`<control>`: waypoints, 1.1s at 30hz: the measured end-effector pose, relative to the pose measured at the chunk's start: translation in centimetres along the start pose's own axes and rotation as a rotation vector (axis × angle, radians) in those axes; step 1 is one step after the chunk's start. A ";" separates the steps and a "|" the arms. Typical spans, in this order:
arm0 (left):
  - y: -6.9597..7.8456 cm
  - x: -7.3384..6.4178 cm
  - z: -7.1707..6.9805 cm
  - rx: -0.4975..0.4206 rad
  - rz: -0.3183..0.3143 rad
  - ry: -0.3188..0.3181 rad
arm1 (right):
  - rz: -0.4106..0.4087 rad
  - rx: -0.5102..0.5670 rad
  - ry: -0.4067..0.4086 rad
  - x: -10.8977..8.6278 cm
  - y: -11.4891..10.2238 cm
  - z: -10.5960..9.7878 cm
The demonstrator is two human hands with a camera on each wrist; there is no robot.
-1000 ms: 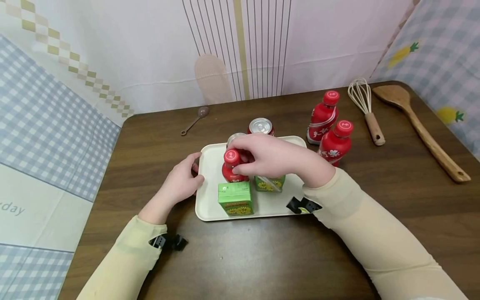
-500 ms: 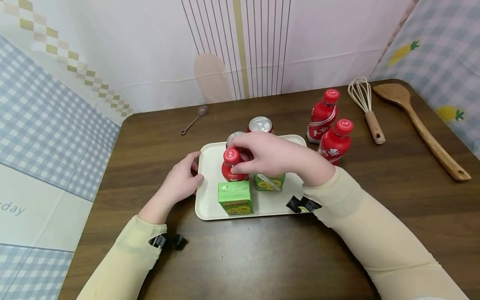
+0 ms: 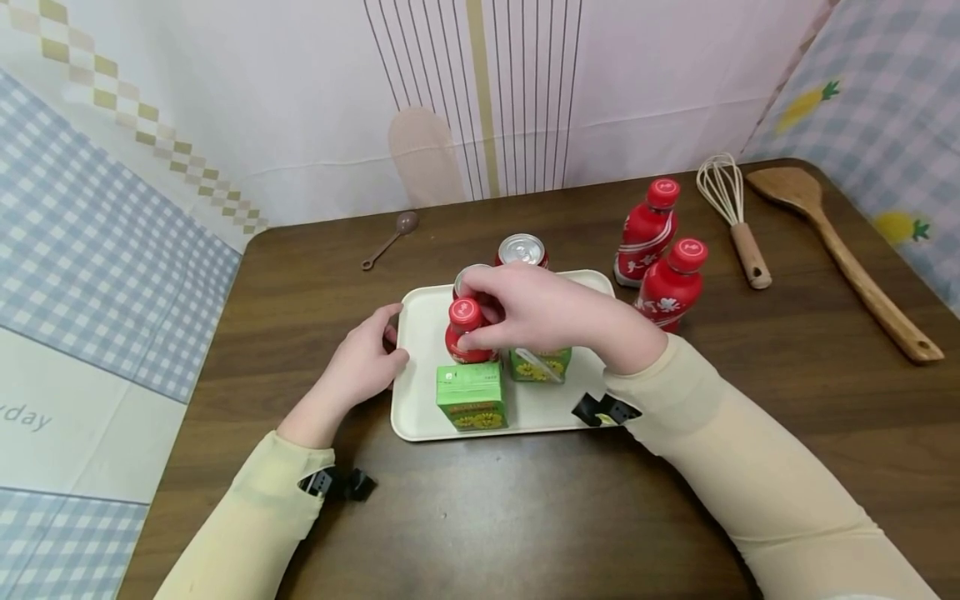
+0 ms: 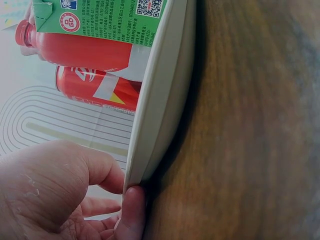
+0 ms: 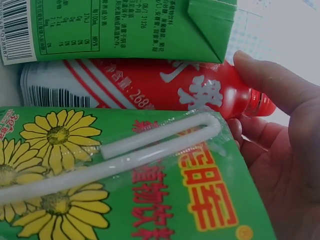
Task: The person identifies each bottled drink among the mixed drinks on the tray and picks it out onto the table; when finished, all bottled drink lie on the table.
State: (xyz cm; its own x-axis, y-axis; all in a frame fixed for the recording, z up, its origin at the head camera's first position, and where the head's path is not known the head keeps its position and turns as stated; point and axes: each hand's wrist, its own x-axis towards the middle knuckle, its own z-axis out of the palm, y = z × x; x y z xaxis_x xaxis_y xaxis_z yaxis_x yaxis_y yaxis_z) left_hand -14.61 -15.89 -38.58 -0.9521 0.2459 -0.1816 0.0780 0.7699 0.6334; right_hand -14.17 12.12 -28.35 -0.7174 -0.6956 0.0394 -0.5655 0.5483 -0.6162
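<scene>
A cream tray (image 3: 420,408) bears two green drink cartons, a red bottle and a red can. My left hand (image 3: 360,360) pinches its left rim between thumb and fingers, as the left wrist view shows. The thumb and fingers of my right hand (image 3: 536,308) grip the upright red bottle (image 5: 125,82) around its neck. In the head view one carton (image 3: 472,396) stands in front of this bottle. The other carton (image 5: 170,185), with a straw on its side, is beside it, partly under my hand. The red can (image 4: 97,90) stands behind the bottle.
Another can (image 3: 521,250) stands at the tray's back edge. Right of the tray are two more red bottles, one behind (image 3: 647,237) and one nearer (image 3: 670,287). A whisk (image 3: 731,212) and a wooden spatula (image 3: 840,250) lie far right. A small brown spoon (image 3: 390,239) lies back left.
</scene>
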 end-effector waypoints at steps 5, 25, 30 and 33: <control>-0.1 -0.1 0.1 0.006 0.000 0.003 | -0.004 0.015 -0.004 0.1 0.1 0.1; -0.2 0.1 0.1 -0.010 0.005 0.000 | -0.024 0.020 -0.006 0.0 0.3 0.1; -0.2 0.2 0.0 -0.007 0.007 0.001 | -0.008 0.014 0.003 0.1 0.3 0.0; -0.2 0.2 0.0 -0.003 0.000 -0.003 | -0.034 0.025 0.003 0.0 0.4 -0.1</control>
State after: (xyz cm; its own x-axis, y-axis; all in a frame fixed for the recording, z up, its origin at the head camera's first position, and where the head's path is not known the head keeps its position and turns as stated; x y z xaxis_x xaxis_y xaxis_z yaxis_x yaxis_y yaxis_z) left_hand -14.79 -15.97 -38.73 -0.9514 0.2474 -0.1835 0.0770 0.7679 0.6359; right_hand -14.44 12.37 -28.53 -0.6991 -0.7123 0.0626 -0.5792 0.5129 -0.6336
